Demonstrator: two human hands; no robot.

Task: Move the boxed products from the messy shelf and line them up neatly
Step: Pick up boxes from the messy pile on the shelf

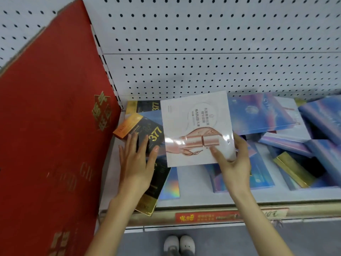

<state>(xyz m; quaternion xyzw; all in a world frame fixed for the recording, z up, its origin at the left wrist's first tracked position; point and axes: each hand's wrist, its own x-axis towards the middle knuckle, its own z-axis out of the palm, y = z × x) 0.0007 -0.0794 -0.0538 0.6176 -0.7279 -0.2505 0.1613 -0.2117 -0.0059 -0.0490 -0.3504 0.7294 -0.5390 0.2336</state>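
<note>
My right hand (pixel 233 163) pinches the lower right corner of a white boxed product with a rose-gold picture (pixel 195 126), holding it tilted above the shelf's jumble. My left hand (pixel 136 163) lies with straight, spread fingers on a black and gold "377" box (pixel 145 133) at the left of the shelf. Another black "377" box (pixel 147 106) sits behind it, and a third black and gold box (pixel 153 193) pokes out under my left wrist. Several blue and purple boxes (pixel 262 113) lie scattered at odd angles on the right.
A big red gift box with gold lettering (pixel 51 126) leans at the shelf's left end. A white pegboard (pixel 203 43) backs the white shelf (pixel 188 182). A gold box (pixel 293 169) lies among the blue ones. The shelf's front rail carries a red label (pixel 204 217).
</note>
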